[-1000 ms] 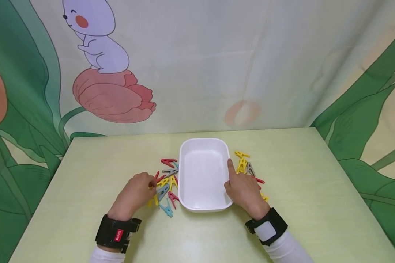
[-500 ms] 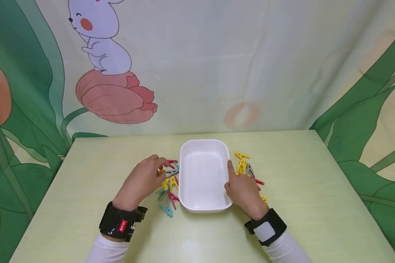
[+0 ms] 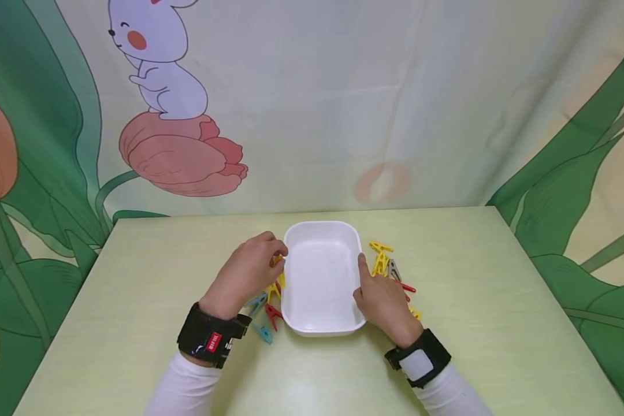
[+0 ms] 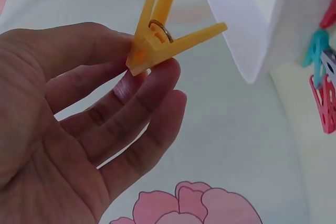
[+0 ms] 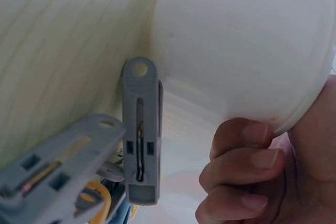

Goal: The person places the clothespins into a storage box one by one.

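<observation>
My left hand [image 3: 249, 271] is at the left rim of a white plastic tray [image 3: 322, 274], pinching a yellow clothespin [image 4: 152, 45] between thumb and fingertips. In the left wrist view the clothespin is clear of the table, its legs pointing up toward the tray's edge. My right hand [image 3: 389, 303] grips the tray's right rim, index finger laid along it. Curled fingers [image 5: 236, 169] touch the outer wall in the right wrist view. Several clothespins, among them a blue one [image 3: 258, 301] and a red one [image 3: 273, 315], lie left of the tray, partly hidden by my left hand.
More clothespins lie right of the tray: yellow ones [image 3: 381, 264], a grey one [image 3: 394, 270] and a red one [image 3: 407, 287], some behind my right hand. The pale table [image 3: 473, 260] ends at a printed curtain [image 3: 301, 115].
My left hand has moved up and right from the clothespins to the tray's left rim, carrying a yellow clothespin. My right hand stays on the tray.
</observation>
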Tool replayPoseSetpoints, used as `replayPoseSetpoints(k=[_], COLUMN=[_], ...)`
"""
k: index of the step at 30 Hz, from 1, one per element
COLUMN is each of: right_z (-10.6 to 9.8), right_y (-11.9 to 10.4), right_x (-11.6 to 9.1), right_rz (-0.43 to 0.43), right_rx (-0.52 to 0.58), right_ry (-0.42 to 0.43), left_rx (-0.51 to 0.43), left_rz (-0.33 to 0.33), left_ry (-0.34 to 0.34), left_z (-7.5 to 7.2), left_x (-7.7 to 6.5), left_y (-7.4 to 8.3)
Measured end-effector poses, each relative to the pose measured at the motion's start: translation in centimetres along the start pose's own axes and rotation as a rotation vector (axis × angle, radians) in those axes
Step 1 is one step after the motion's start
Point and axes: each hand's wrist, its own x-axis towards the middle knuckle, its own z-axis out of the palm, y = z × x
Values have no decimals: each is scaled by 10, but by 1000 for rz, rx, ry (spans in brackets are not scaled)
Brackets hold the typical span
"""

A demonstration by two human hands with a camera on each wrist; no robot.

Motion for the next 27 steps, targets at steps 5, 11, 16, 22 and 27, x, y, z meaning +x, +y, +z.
replayPoseSetpoints(k=[5,11,16,22,27], right_z=[-2,-1,0,2,2], right_y=[-1,0,1,1,1], right_x=[1,1,1,1,2], right_rz=[2,-2,-10,-8,1], right_rx=[10,9,15,18,14], right_ry=[8,11,19,15,-3], left_rx=[-16,-28,-26,-6,10], left_rz=[17,29,51,86,111], left_ry=[-2,-20,-35,-48,-40], left_z=[3,9,14,24,28], left_x=[7,17,27,35,38], left_y=[8,17,23,27,30])
